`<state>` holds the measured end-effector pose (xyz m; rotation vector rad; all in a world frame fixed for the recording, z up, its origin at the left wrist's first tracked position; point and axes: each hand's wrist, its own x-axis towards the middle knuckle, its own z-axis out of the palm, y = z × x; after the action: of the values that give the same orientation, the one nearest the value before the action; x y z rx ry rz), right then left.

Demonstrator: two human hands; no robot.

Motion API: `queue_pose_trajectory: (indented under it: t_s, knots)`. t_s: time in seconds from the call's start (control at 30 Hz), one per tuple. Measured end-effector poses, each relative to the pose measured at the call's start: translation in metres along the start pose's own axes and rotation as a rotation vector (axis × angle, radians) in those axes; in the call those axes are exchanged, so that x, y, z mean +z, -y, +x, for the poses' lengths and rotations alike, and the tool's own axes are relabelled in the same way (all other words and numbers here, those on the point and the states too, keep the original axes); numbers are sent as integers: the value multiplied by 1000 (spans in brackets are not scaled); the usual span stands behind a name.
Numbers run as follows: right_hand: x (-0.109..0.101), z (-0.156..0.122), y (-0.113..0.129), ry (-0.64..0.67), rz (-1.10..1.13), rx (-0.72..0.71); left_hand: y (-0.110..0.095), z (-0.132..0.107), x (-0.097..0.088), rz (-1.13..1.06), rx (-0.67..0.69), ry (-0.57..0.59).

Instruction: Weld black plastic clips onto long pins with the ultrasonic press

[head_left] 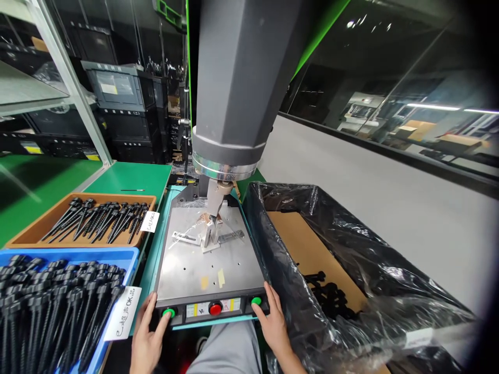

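Observation:
My left hand (147,335) is at the front left corner of the machine base, its thumb on the left green button (169,312) and fingers stretched along the side. At the other corner, my right hand (275,322) has its thumb on the right green button (256,301), with fingers extended past the edge. Between them lies a red button (215,309) on the front panel. Behind it spreads a metal plate (206,270) carrying a small fixture (211,241). The tapered metal tool (215,196) of a large grey machine head (234,78) reaches down onto the fixture; the contact point is unclear.
On the left stand a blue tray (134,254) and an orange tray (150,198), both full of black cable ties with labels. A box lined with black plastic (286,259) stands right, holding loose black parts (331,296). Stacked crates (120,96) are behind.

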<state>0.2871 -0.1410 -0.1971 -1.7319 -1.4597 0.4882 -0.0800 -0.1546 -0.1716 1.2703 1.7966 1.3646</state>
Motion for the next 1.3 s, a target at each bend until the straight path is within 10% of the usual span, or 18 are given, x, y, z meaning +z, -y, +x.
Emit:
queue_pose_trajectory:
  t_s: [0.43, 0.73, 1.07, 1.3]
  knots:
    - [3, -2, -8, -17, -59, -96, 0, -2, 4, 129, 38, -18]
    - [2, -2, -7, -18, -68, -105, -70, -14, 28, 110, 303, -126]
    - [-4, 1, 0, -22, 1, -80, -109, 61, 80, -627, -281, 76]
    - [-15, 10, 42, -266, 116, -19, -126, 59, 77, -727, -311, 260]
